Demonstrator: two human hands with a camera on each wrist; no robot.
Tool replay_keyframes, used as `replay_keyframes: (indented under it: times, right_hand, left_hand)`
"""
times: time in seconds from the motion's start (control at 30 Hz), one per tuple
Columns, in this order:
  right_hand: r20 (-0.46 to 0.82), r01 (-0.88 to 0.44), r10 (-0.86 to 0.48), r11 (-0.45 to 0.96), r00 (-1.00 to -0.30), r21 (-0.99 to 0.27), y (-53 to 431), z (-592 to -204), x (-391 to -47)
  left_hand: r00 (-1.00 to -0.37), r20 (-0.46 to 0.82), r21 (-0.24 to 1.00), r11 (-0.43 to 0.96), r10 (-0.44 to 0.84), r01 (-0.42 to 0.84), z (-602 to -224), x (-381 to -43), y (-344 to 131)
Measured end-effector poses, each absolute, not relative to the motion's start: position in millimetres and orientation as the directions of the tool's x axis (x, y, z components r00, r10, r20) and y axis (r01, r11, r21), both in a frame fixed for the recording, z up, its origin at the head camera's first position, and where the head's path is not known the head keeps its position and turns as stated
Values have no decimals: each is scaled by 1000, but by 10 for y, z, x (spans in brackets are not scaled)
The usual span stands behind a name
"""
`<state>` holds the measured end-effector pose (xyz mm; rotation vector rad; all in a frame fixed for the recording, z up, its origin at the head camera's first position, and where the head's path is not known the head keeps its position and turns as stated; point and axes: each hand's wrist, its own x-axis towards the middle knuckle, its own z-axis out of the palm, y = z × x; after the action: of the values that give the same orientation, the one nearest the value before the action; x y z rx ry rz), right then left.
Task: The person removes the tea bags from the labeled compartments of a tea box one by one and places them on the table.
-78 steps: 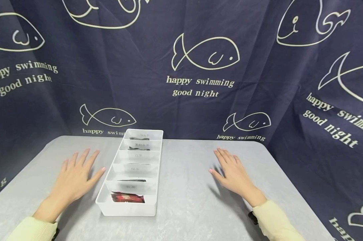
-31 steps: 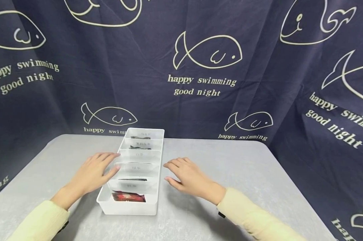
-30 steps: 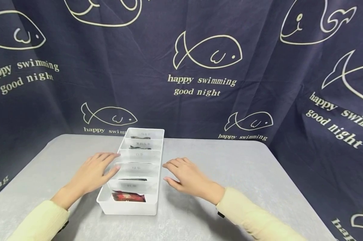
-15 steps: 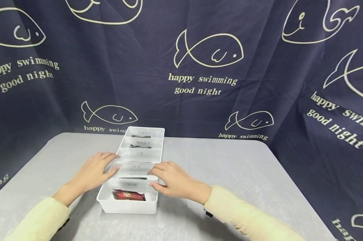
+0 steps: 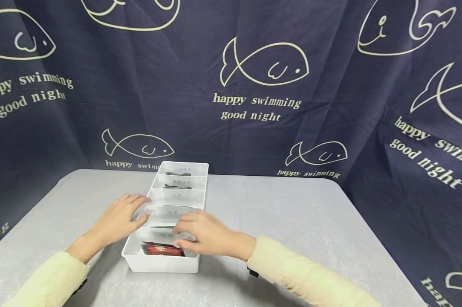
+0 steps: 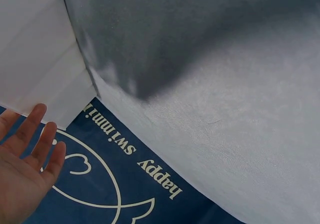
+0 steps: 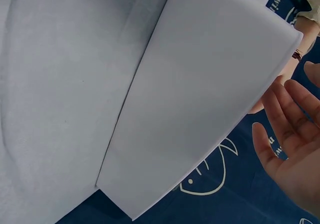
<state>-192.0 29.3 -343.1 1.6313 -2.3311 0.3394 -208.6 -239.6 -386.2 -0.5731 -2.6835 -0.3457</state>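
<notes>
A long white divided box (image 5: 160, 264) stands on the table left of centre, with handwritten labels on its dividers. Red tea sachets (image 5: 163, 249) lie in the nearest compartment. My right hand (image 5: 212, 234) hovers over the front compartments, thumb near the sachets, fingers loosely bent and holding nothing. In the right wrist view that hand (image 7: 295, 144) is beside the box's side wall (image 7: 190, 93). My left hand (image 5: 117, 219) is at the left rim with fingers relaxed; the left wrist view shows its fingertips (image 6: 38, 111) at the box edge, though contact is unclear.
Dark sachets (image 5: 177, 186) show in the back compartments, and thin edges of others in the middle ones. The grey table (image 5: 277, 221) extends on both sides of the box. A dark blue fish-print curtain (image 5: 254, 140) hangs behind and around it.
Both hands have come in from the table's sides to the box. The left has since stayed at the left rim, while the right has moved left, over the front compartments.
</notes>
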Motion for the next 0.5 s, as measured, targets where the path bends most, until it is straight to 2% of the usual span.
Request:
replay_keyframes:
  times: [0.5]
  right_hand:
    - [285, -929, -890, 370, -357, -7, 220, -3436, -1907]
  left_hand:
    - [-852, 400, 159, 890, 338, 428, -3849, -2066, -2392]
